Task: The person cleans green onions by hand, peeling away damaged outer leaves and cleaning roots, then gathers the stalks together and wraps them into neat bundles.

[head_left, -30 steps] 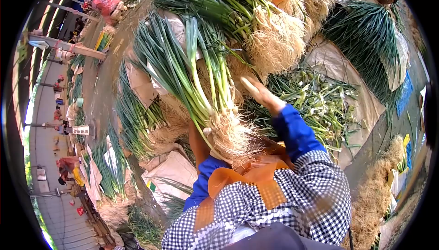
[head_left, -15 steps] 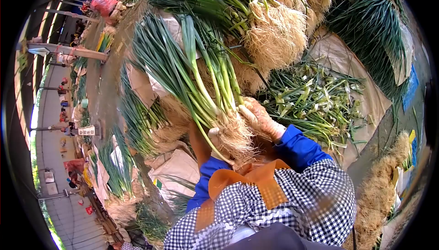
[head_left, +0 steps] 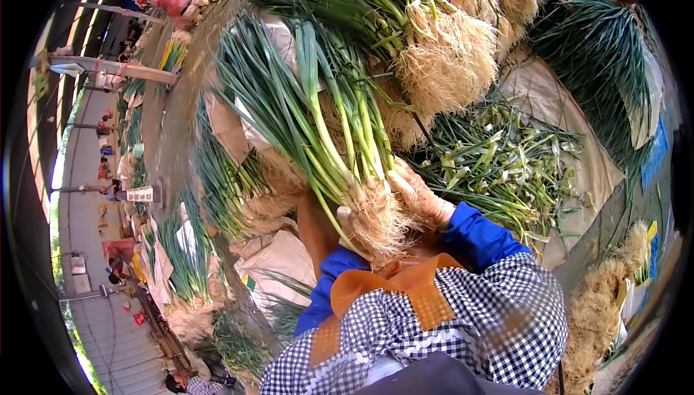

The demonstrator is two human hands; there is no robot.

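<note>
A bunch of green onions [head_left: 325, 124] is held up in front of my body, its leaves pointing away to the upper left and its pale shaggy roots [head_left: 379, 221] toward me. My right hand [head_left: 421, 196] is closed around the right side of the stems, just above the roots. Only a small part of my left hand [head_left: 345, 214] shows at the left of the roots, against the stem bases; its other fingers are hidden behind the bunch. One stem hangs bent at the lower left, beside the roots.
A larger pile of onions [head_left: 448, 55] with thick roots lies beyond the bunch. Loose trimmed leaves [head_left: 499, 164] cover a tan sheet [head_left: 600, 156] on the right. More onion bundles [head_left: 184, 265] stand at left. Another person [head_left: 195, 382] is at the lower left edge.
The view has shifted slightly, so most things appear a little further right. Both hands stay at the bunch near its roots. A person has come into view at the lower left.
</note>
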